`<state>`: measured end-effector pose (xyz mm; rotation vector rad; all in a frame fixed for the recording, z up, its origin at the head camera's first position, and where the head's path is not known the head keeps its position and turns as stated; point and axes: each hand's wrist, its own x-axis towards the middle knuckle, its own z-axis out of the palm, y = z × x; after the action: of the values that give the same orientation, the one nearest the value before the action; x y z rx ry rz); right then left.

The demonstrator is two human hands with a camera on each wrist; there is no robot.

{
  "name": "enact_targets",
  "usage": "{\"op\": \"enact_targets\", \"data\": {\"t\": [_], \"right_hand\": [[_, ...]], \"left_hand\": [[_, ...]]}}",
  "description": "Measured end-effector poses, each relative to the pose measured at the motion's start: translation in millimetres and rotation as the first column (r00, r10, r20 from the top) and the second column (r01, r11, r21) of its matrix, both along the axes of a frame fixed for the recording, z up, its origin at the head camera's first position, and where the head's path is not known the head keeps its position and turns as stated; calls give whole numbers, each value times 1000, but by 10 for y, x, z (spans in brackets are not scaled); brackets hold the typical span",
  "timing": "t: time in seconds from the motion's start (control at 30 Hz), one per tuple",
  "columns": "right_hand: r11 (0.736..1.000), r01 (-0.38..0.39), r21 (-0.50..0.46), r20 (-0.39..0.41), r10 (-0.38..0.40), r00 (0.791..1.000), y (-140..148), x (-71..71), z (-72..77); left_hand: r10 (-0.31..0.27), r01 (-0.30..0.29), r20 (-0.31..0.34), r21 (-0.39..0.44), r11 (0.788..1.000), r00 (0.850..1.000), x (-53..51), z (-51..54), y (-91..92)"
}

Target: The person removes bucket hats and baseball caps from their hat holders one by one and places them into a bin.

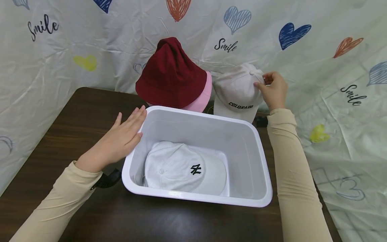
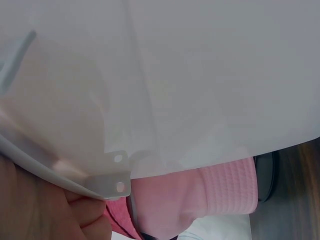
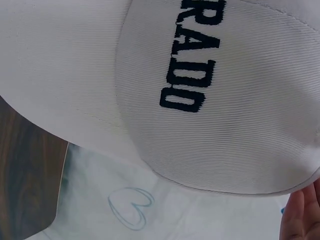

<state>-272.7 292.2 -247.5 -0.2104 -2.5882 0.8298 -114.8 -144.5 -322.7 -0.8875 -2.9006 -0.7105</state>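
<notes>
My right hand pinches the crown of a pale baseball cap lettered COLORADO, behind the bin's far right corner. In the right wrist view, that cap fills most of the picture and a bit of the hand shows at the lower right. Fingers straight, my left hand rests on the left rim of a white plastic bin. Inside the bin lies a white baseball cap with a black NY emblem, its brim to the right.
Behind the bin, a dark red bucket hat sits over a pink hat. All stand on a dark wooden table. A white cloth printed with hearts and the word Smile hangs behind.
</notes>
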Motion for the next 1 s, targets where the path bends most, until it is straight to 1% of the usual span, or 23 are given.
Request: {"op": "enact_targets", "data": {"t": [0.27,0.47,0.63,0.87,1.0], "right_hand": [[1000,7,0,1,-7,1000,-19,-12,-13],[1000,20,19,-13,-20,1000,-14,-9,-26],[999,23,37,-45,-21,999,-26,-13,-29],[999,30,13,-122,-28,992,0,-35,-62],[999,42,1,-136,-42,990,22,-43,-79]], "left_hand": [[3,-3,6,-1,1000,1000,5,4,-7],[-1,1,4,2,1000,1000,6,3,-2],[-1,1,1,4,1000,1000,12,1,-6],[-4,4,-9,10,1000,1000,2,-21,-8],[-2,2,-20,12,1000,1000,-6,-30,-2]]}}
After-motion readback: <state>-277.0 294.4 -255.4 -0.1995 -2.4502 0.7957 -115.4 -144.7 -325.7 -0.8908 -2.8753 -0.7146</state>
